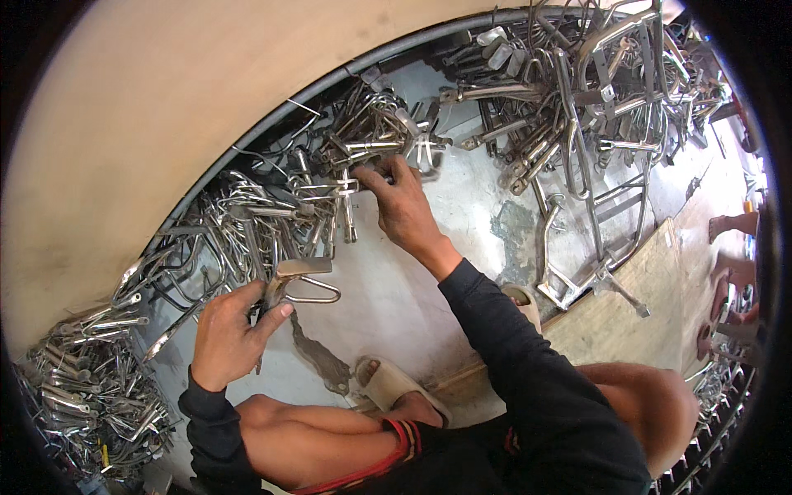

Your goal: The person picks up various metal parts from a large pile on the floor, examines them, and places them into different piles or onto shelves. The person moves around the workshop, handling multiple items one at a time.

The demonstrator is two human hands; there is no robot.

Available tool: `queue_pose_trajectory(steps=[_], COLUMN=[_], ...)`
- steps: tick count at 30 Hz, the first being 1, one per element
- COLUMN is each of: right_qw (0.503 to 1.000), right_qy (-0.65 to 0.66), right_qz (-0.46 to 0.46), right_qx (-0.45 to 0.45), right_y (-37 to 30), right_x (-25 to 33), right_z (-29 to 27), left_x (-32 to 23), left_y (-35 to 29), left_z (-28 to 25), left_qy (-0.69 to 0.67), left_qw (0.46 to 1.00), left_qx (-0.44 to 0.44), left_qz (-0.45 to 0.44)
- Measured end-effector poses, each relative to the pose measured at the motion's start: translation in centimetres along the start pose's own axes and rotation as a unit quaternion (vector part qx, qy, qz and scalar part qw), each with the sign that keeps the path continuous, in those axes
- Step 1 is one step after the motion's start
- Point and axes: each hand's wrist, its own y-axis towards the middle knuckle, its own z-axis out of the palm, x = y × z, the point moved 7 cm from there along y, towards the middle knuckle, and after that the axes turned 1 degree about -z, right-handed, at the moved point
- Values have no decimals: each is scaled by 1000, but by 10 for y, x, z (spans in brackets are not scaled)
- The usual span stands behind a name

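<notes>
My left hand point(227, 334) is closed around a metal bracket point(301, 268) with a flat plate on top and a bent rod loop sticking out to the right. The lower part of this piece is hidden behind my fingers. Farther ahead, my right hand point(408, 210) is at the edge of a heap of shiny metal parts point(371, 124), its fingers bent and closed. What they grip, if anything, is hard to make out. Beside its thumb stands an upright chrome part point(347, 206) with short crossbars. Another heap of bent rods point(247, 219) spreads ahead of my left hand.
A large pile of tubes and brackets point(528, 124) lies at the far right, with a welded tube frame point(577, 165) leaning over it. More small parts point(91, 396) are heaped at the left. A curved dark rim point(330, 74) bounds the far side. A board point(627, 305) lies at right.
</notes>
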Motion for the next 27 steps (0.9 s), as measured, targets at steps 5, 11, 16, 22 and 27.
queue_pose_trajectory(steps=[5,11,16,22,27], right_qw=[991,979,955,944,951], right_qy=[40,85,106,94,102], right_qz=[-84,-81,-47,-61,-68], right_qx=[-99,-165,-273,-310,-286], right_y=[16,36,36,45,59], right_x=[22,30,39,24,27], right_z=[10,21,16,1,-1], left_x=[0,0,0,0,-3], left_y=[-17,-40,-50,-57,-53], left_z=[-5,-12,-18,-16,-16], left_qy=[-5,-1,-4,-18,-12], left_qw=[1000,999,999,998,999], left_qx=[-27,-34,-48,-57,-45], left_qz=[12,-3,-9,0,7])
